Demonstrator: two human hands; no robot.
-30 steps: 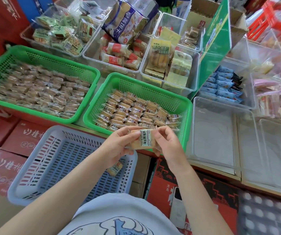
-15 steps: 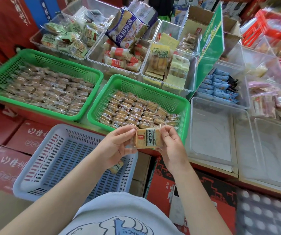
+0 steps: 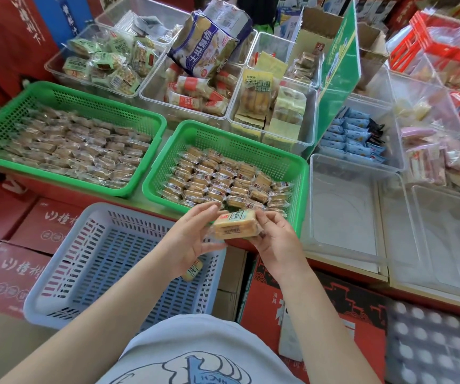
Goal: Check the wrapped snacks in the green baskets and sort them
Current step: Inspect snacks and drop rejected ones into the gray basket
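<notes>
One wrapped snack [image 3: 234, 225], a tan biscuit in clear film, is held between both hands just in front of the right green basket [image 3: 301, 173]. My left hand [image 3: 188, 239] pinches its left end and my right hand [image 3: 277, 239] pinches its right end. That basket holds several rows of the same wrapped snacks [image 3: 217, 181]. The left green basket [image 3: 156, 126] is filled with similar packs. A grey-blue basket [image 3: 90, 261] sits below my left hand, with one wrapped snack [image 3: 192, 271] lying in it, partly hidden by my hand.
Clear bins with other packaged snacks [image 3: 195, 92] stand behind the green baskets. Bare clear bins [image 3: 342, 212] lie to the right, beside a green sign board [image 3: 337, 67]. Red cartons [image 3: 10, 273] are stacked below the baskets.
Both hands have kept hold of the snack and tilted it, so its top face shows more. The view has shifted slightly.
</notes>
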